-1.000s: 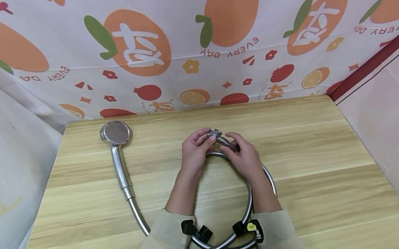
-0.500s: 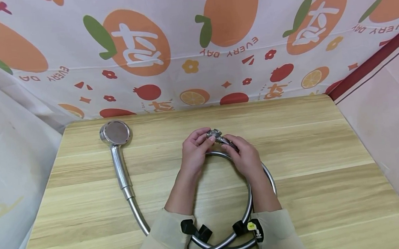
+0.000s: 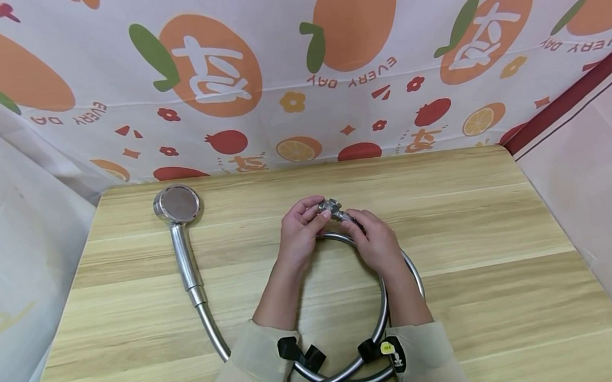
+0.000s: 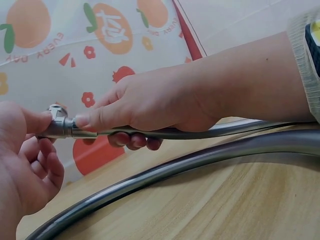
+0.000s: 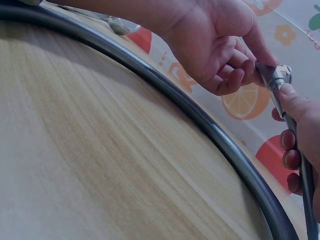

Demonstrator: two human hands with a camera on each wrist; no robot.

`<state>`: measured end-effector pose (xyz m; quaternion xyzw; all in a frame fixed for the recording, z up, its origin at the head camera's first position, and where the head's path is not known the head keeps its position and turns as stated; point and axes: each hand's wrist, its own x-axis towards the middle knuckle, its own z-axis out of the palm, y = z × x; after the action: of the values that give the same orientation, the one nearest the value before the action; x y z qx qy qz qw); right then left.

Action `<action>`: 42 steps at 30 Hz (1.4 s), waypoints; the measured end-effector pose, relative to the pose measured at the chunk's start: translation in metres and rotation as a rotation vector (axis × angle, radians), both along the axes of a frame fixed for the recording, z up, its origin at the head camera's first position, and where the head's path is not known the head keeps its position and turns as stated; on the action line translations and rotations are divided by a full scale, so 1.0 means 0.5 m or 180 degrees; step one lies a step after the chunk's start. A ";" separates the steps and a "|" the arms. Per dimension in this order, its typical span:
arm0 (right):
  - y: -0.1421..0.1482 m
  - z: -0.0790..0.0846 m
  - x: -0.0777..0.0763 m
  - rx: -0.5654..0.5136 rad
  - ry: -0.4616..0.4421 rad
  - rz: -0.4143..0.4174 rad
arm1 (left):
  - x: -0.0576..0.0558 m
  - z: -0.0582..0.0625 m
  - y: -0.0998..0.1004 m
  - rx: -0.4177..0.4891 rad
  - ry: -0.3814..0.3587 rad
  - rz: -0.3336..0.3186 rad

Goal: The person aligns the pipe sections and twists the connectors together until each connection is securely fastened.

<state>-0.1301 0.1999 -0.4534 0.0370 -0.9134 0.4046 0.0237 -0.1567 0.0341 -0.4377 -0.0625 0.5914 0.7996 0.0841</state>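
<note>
Between the thumb and fingers of my left hand (image 3: 299, 232) is a small shiny metal valve fitting (image 3: 331, 206) with a short side stub. My right hand (image 3: 375, 240) grips the end of a silvery shower hose (image 3: 417, 277), its thumb right at the joint below the fitting. In the left wrist view, the fitting (image 4: 59, 127) and the hose end lie in one line, meeting at a collar. The right wrist view has the fitting (image 5: 275, 76) above the right thumb. Both hands are raised over the table, and the right palm hides part of the hose.
A chrome hand shower (image 3: 179, 206) lies at the table's left with its handle toward the front. Its hose loops and crosses itself under the forearms on the wooden table (image 3: 495, 227). A fruit-patterned cloth (image 3: 289, 59) hangs behind the back edge.
The right hand's index finger, lifted off a second ago, has come down onto the hose end, and the thumb has slid slightly toward the fitting. The left hand stays put.
</note>
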 end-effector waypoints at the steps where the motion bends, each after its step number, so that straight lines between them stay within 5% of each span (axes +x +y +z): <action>1: 0.000 0.000 0.000 -0.0007 -0.0011 0.0009 | 0.001 0.001 0.000 0.0009 0.0007 -0.0008; 42: 0.002 0.003 0.000 -0.0643 -0.0401 -0.0084 | 0.002 0.001 -0.002 0.0180 0.0109 -0.0121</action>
<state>-0.1300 0.2007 -0.4520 -0.0032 -0.8681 0.4958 -0.0248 -0.1555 0.0333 -0.4374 -0.0351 0.5710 0.8152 0.0909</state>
